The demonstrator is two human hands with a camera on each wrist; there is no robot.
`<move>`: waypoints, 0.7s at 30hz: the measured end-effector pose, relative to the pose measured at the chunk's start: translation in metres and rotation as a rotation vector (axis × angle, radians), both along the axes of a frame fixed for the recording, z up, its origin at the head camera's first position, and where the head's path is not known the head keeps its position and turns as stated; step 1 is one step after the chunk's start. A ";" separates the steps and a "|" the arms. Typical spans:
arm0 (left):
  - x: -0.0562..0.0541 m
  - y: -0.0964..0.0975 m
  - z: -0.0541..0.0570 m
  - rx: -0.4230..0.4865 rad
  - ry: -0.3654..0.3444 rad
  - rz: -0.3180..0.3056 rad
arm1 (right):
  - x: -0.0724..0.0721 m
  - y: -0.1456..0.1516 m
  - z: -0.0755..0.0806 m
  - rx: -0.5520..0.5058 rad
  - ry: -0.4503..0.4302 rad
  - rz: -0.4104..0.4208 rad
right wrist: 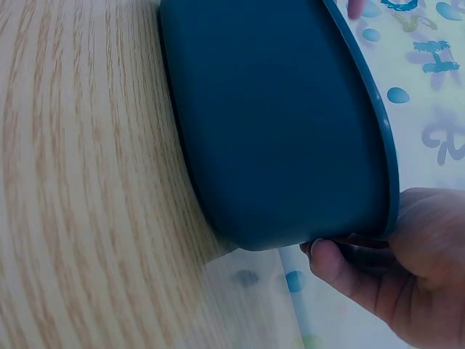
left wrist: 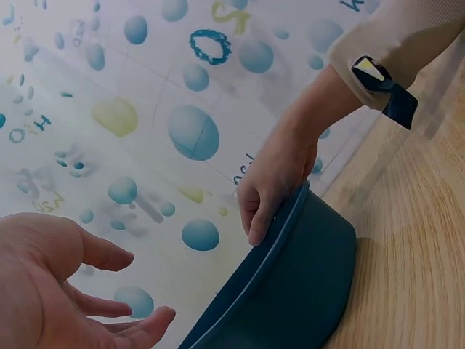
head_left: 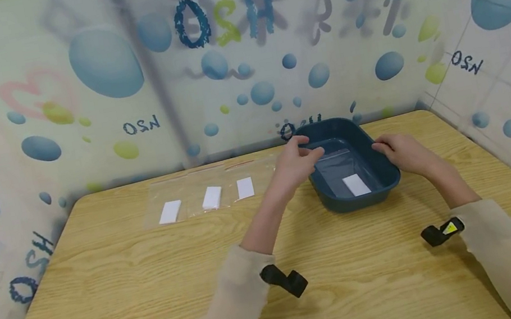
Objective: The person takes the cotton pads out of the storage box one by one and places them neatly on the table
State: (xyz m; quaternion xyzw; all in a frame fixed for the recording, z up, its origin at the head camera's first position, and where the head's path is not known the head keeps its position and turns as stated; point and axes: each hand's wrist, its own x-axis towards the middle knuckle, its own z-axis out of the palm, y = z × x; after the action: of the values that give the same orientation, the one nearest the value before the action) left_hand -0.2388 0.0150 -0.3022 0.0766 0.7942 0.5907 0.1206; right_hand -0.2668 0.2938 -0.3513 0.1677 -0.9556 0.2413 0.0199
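A dark blue plastic tub point(head_left: 383, 182) stands toward the back right of the wooden table. Inside it lies a clear plastic bag point(head_left: 335, 162) with a white rectangular piece point(head_left: 356, 185). My right hand point(head_left: 403, 153) grips the tub's right rim, also visible in the left wrist view. Close up, the right wrist view has the right hand point(right wrist: 378, 273) pinching the tub wall point(right wrist: 283, 131) at the rim. Over the tub's left rim hovers my left hand point(head_left: 294, 164). Its fingers are spread apart with nothing between them, as the left hand point(left wrist: 65, 291) shows.
Left of the tub, clear plastic bags point(head_left: 193, 184) lie in a row, holding white rectangular pieces point(head_left: 212, 197). The wooden table point(head_left: 157, 302) meets walls covered by a white sheet point(head_left: 250, 69) with blue and green dots. Black straps point(head_left: 284, 280) sit at both cuffs.
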 end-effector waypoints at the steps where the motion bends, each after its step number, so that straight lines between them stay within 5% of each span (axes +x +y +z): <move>1: 0.000 0.002 -0.001 -0.009 0.000 0.000 | 0.000 0.000 0.000 0.000 0.000 0.000; 10: 0.000 0.019 -0.006 -0.116 0.016 -0.007 | -0.001 0.002 -0.001 0.002 0.017 0.009; 21: -0.003 0.038 -0.012 -0.122 -0.073 -0.037 | -0.001 0.000 0.000 0.013 -0.004 -0.010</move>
State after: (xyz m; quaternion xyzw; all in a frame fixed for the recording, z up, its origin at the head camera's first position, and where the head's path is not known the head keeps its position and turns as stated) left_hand -0.2419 0.0529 -0.3140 0.0622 0.8223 0.5411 0.1647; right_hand -0.2676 0.2942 -0.3512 0.1623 -0.9581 0.2355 0.0179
